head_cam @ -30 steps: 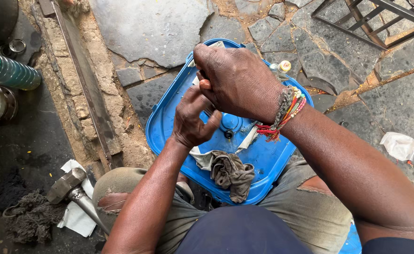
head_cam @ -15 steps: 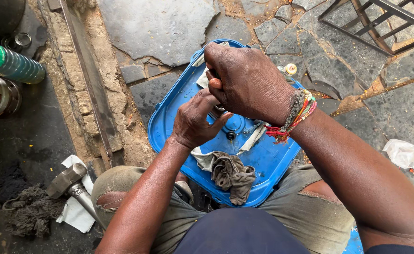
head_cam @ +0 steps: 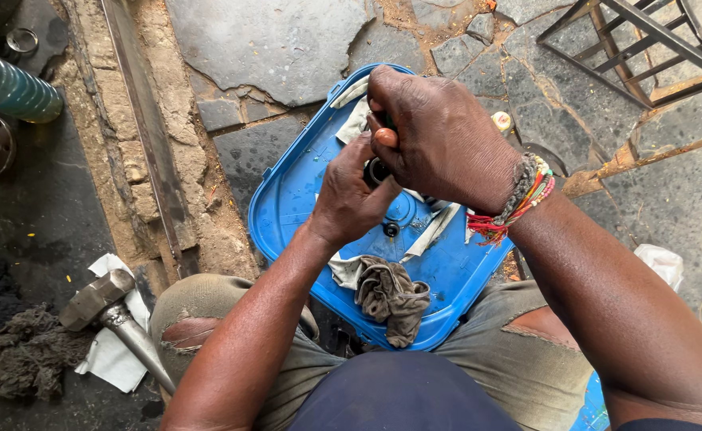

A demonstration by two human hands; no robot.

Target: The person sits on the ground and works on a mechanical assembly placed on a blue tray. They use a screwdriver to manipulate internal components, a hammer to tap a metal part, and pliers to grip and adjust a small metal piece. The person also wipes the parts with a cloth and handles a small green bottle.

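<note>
Cracked stone paving outdoors, blue plastic lid (head_cam: 295, 199) on the lap as work surface. Small dark part (head_cam: 379, 169) sits mid-lid, pinched between both hands: left hand (head_cam: 351, 203) grips from 7 o'clock, right hand (head_cam: 438, 136) clenched over it from 1 o'clock, equally near. Part axis hidden; rag (head_cam: 391, 295) at 6 o'clock.
</note>
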